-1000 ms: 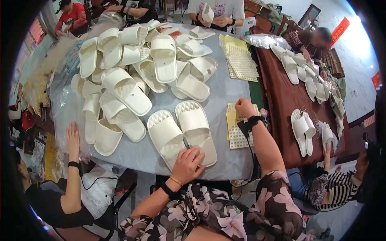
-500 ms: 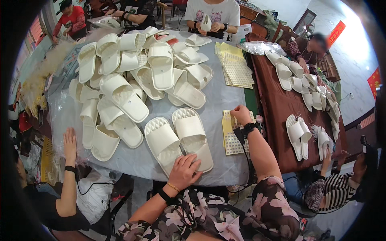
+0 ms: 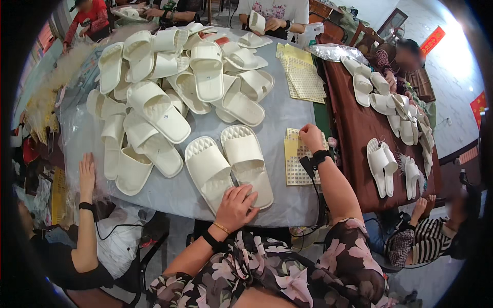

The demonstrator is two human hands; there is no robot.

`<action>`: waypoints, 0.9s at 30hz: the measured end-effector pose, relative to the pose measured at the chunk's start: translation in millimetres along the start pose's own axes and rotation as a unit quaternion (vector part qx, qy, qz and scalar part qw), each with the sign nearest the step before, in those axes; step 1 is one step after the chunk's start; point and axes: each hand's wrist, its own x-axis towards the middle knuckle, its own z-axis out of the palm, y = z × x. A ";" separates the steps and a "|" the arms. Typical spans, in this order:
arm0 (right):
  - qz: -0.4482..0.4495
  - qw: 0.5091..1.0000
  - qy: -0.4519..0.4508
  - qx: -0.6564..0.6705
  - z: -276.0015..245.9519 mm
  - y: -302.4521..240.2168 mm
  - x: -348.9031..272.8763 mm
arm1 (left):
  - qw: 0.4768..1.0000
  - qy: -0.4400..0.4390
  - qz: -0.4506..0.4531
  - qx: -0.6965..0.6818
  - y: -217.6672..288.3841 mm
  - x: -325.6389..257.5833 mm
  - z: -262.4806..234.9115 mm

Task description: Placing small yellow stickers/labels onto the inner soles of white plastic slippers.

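Note:
Two cream slippers [image 3: 229,164] lie side by side, soles near the table's front edge. My left hand [image 3: 237,207] rests flat on their heel ends, fingers spread, gripping nothing. My right hand [image 3: 310,137] is to the right, its fingers curled down on a yellow-white gridded sheet [image 3: 299,167] lying on the grey table [image 3: 287,110]. A dark band sits on each wrist.
A big heap of cream slippers [image 3: 169,82] fills the table's far left. More gridded sheets [image 3: 300,74] lie at the back. A brown table [image 3: 359,128] at right holds several slippers. Another person's hand [image 3: 87,167] rests at the left edge; other people sit around.
My right hand has moved a little down and left onto the gridded sheet. My left hand stays on the slipper heels. The view has shifted slightly.

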 end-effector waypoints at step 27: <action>-0.027 0.999 -0.028 0.027 3.8 3.0 -3.9 | 1.000 -0.002 0.000 -0.010 -1.4 2.1 0.7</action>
